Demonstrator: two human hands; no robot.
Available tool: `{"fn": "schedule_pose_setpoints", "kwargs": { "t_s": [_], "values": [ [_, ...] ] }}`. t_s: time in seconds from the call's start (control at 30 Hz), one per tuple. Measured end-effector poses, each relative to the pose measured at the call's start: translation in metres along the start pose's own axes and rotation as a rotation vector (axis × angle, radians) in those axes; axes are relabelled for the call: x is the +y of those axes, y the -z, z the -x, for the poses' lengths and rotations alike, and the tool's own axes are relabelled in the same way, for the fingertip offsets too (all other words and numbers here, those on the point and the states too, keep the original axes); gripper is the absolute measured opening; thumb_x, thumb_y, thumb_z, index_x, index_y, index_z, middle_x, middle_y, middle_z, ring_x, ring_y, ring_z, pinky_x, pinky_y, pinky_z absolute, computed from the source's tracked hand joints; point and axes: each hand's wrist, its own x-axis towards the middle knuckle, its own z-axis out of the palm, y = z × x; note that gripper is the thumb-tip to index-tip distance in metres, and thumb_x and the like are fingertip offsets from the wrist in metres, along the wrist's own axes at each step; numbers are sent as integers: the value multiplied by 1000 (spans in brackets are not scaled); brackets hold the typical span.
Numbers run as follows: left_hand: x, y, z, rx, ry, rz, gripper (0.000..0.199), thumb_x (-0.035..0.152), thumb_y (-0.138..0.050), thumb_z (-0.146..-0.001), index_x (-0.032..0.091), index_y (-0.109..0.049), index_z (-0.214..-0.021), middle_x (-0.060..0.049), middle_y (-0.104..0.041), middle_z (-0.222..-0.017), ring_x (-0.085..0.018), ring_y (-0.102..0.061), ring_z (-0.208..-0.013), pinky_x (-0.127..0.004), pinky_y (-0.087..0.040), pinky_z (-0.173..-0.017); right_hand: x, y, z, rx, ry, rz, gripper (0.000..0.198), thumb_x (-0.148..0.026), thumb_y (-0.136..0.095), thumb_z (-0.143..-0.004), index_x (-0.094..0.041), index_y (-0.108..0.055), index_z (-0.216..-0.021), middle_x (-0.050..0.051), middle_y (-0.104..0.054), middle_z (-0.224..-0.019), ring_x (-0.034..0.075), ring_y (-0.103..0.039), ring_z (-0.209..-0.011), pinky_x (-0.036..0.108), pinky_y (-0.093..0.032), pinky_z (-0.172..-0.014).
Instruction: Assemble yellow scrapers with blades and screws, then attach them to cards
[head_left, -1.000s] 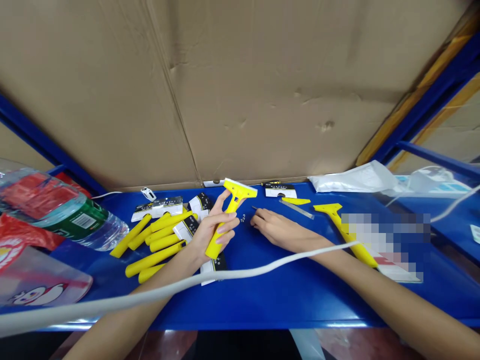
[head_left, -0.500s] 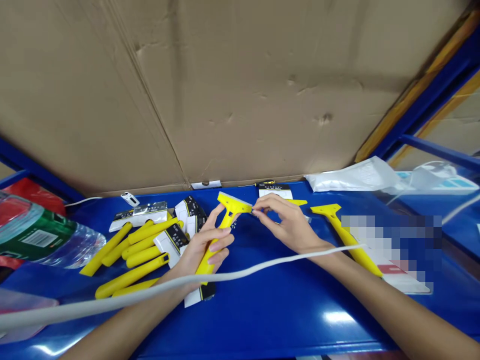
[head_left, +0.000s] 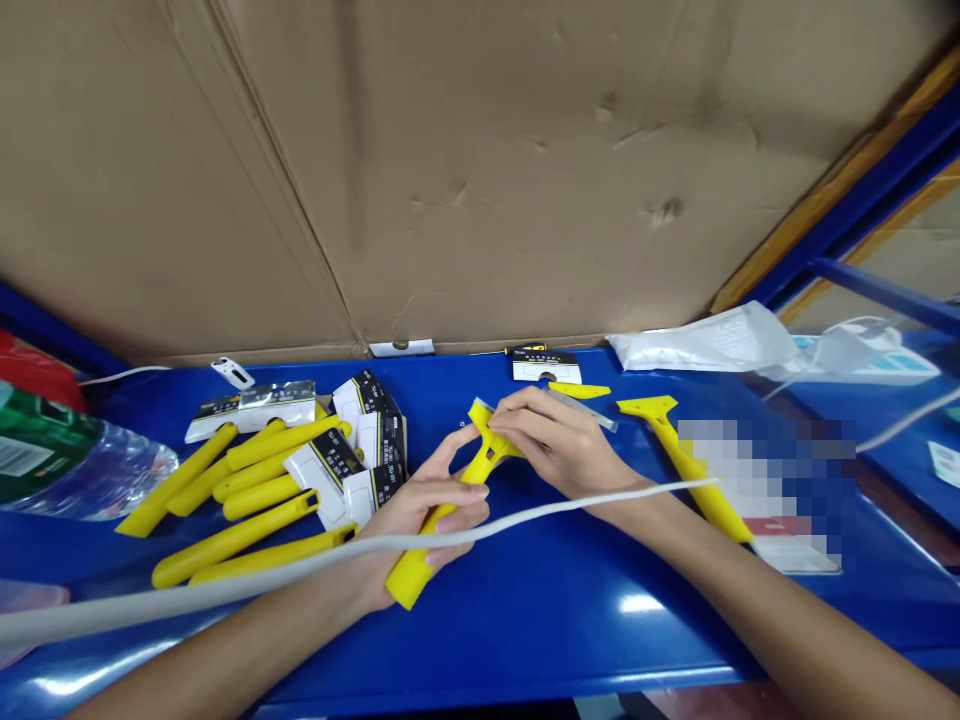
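Observation:
My left hand (head_left: 431, 515) is wrapped round the handle of a yellow scraper (head_left: 480, 462), its head tilted up and away. My right hand (head_left: 551, 435) is closed, with thumb and fingertips pinched at the right side of the scraper's head and covering part of it. Whether a small part sits between those fingertips is hidden. Just behind my right hand lie a flat yellow piece (head_left: 581, 390) and a thin clear strip (head_left: 592, 412). To the right, a second yellow scraper (head_left: 679, 460) rests on the blue surface.
Several yellow handles (head_left: 232, 540) and black-and-white packets (head_left: 360, 400) lie at left, beside a green-labelled bottle (head_left: 127, 465). A white cable (head_left: 525, 508) hangs across in front of my forearms. Cardboard (head_left: 480, 180) stands behind; a white plastic bag (head_left: 697, 340) lies back right.
The scraper has turned in my left hand, its head now angled lower on the right. My right fingers have moved from the head's end further onto it. The view has shifted slightly.

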Motion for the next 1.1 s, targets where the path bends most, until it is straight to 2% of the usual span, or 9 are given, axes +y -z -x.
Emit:
{"fn": "schedule_pose_setpoints", "kwargs": {
  "t_s": [0.17, 0.37, 0.63, 0.73, 0.83, 1.1],
  "values": [
    [-2, 3, -1, -24, 19, 35, 99, 12, -75, -97, 31, -23, -180, 12, -47, -52, -9, -26, -38, -16, -31, -35, 0, 3, 1, -52, 22, -20, 23, -5, -61, -110, -22, -71, -123, 8, -72, -117, 16, -71, -106, 27, -65, -85],
    [-6, 9, -2, -59, 21, 97, 95, 10, -73, -97, 34, -28, -178, 12, -47, -54, -8, -25, -38, -15, -29, -37, 2, 4, 2, -90, -14, -37, 23, -6, -60, -110, -23, -69, -122, 8, -67, -118, 17, -69, -102, 27, -63, -80],
    [-5, 5, -3, -37, 21, 120, 87, 8, -74, -95, 30, -39, -172, 11, -45, -54, -8, -23, -40, -15, -29, -38, -2, 8, 0, -207, -52, 59, 15, -13, -55, -114, -23, -64, -121, 10, -66, -118, 22, -67, -110, 37, -63, -93],
    [-6, 6, -4, -34, 21, 122, 84, 9, -75, -95, 31, -43, -169, 11, -44, -54, -7, -23, -40, -15, -28, -38, -2, 9, -2, -253, -122, 36, 11, -16, -56, -115, -24, -62, -120, 10, -66, -119, 24, -67, -112, 41, -62, -97],
    [-8, 8, -4, -45, 28, 118, 83, 9, -77, -94, 33, -44, -167, 11, -45, -54, -7, -26, -40, -15, -27, -38, -2, 9, -3, -249, -206, -32, 7, -21, -54, -117, -25, -60, -118, 8, -66, -116, 20, -68, -103, 37, -61, -91],
    [-8, 7, -3, -24, 44, 83, 81, 8, -76, -94, 33, -45, -165, 11, -45, -55, -8, -30, -40, -15, -28, -38, -4, 11, -5, -307, -258, -84, 6, -23, -52, -118, -24, -55, -113, 5, -62, -112, 17, -64, -98, 34, -57, -90]
  ]
}}
